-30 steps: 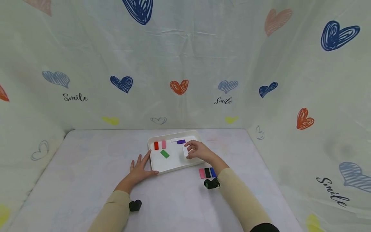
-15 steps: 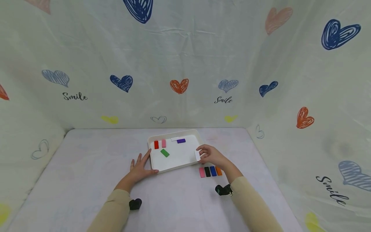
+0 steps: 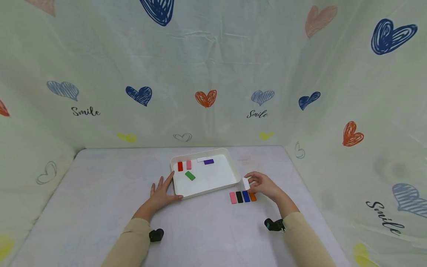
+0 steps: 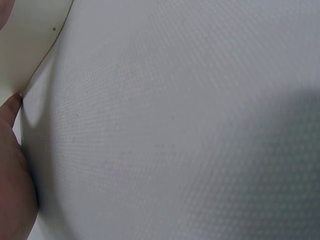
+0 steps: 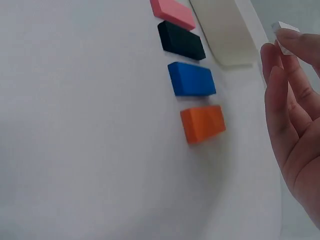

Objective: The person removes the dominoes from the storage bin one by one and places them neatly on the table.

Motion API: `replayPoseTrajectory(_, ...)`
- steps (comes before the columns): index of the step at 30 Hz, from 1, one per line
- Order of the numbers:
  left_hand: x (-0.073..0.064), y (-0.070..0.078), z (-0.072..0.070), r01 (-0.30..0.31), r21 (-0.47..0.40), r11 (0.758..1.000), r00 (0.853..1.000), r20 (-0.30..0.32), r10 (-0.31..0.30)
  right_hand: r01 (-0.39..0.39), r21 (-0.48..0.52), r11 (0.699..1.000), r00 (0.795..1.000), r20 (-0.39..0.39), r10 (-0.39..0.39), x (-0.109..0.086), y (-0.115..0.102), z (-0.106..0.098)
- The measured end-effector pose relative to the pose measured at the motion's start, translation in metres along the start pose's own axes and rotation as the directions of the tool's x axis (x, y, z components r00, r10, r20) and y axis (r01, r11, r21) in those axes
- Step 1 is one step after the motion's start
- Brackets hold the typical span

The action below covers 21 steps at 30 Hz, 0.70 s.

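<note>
My right hand [image 3: 265, 186] pinches a white rectangular block [image 3: 246, 184] between thumb and fingers, above the table beside the tray's right corner. Under and beside it lies a row of blocks: pink [image 5: 173, 12], black [image 5: 182, 41], blue [image 5: 192, 80] and orange [image 5: 204, 122]. With fingers spread, my left hand [image 3: 161, 197] touches the left end of the white tray [image 3: 208, 191]. Inside the tray are a red block [image 3: 180, 166], a pink block [image 3: 188, 165], a green block [image 3: 190, 175], a purple block [image 3: 208, 161] and another white block [image 3: 201, 160].
A pale table [image 3: 116, 185] carries everything. Behind it and at the sides hangs a white curtain [image 3: 173, 59] printed with hearts. The tray's low wall stands close to the row of blocks.
Holding the white block, my right hand has moved from over the tray to the right, past its edge, near the row's orange end. My left hand stays at the tray.
</note>
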<state>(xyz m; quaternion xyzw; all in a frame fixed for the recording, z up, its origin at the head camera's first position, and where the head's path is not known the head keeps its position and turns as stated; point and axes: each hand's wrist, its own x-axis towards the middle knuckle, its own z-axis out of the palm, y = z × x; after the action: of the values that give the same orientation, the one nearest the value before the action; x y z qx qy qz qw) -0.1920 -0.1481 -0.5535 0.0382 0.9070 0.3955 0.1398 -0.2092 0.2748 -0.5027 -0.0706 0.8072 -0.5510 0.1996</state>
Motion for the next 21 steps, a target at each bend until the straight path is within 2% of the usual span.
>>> replayPoseTrajectory(11, 0.0, -0.002, 0.001, 0.013, 0.014, 1.0, 1.0, -0.001, -0.013, -0.066, -0.046, 0.997, 0.995, -0.081, 0.062, -0.017, 0.031, -0.016)
replayPoseTrajectory(21, 0.001, -0.002, 0.001, 0.0, 0.008, 1.0, 1.0, -0.008, 0.0, -0.078, -0.086, 0.993, 0.995, -0.075, 0.071, -0.022, 0.05, -0.031)
